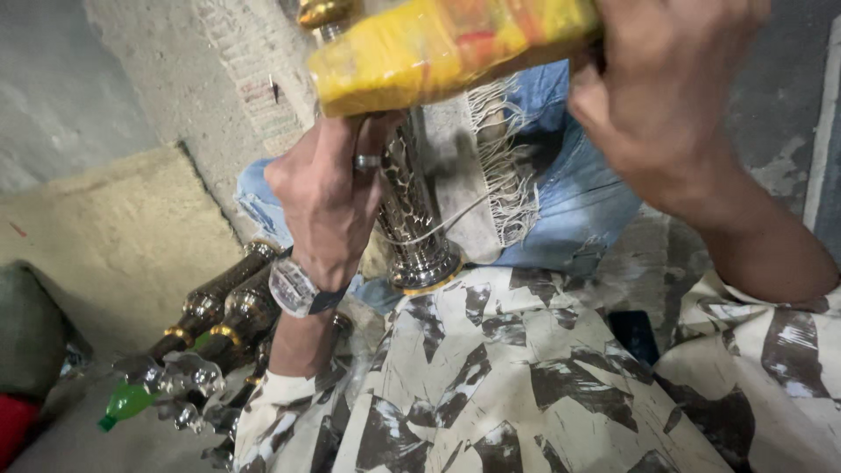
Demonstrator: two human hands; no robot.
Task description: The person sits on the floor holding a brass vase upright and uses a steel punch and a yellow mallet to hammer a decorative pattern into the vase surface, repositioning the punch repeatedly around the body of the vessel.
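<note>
- Yellow wrapped bundle: soft, plastic-covered, yellow with orange and red patches; held at the top centre of the view, tilted so its left end hangs lower than its right. It sits directly over the top of a metal stand.
- Right hand: closed around the right end of the bundle, back of the hand toward the camera, forearm running down to the right edge.
- Left hand: fingers curled up under the bundle's lower left end and wrapped against the stand's stem; a ring shows on one finger, and a wristwatch with a pale case sits on the wrist.
- Metal stand: silver, hammered-pattern stem, upright, widening to a round foot with a gold-coloured rim; the foot rests against the person's lap. A gold-coloured knob shows just above the bundle's left end.
- Patterned shirt: cream with dark angular patches, filling the near part of the view.
- Blue jeans: frayed, with white threads hanging, behind the stand.
- Dark bronze-coloured stands: several lying on their sides at near left, with gold bands and clear glass-like pieces at their near ends.
- Green bottle: lying at near left beside those stands.
- Wall and floor: rough plaster and concrete, far left.
</note>
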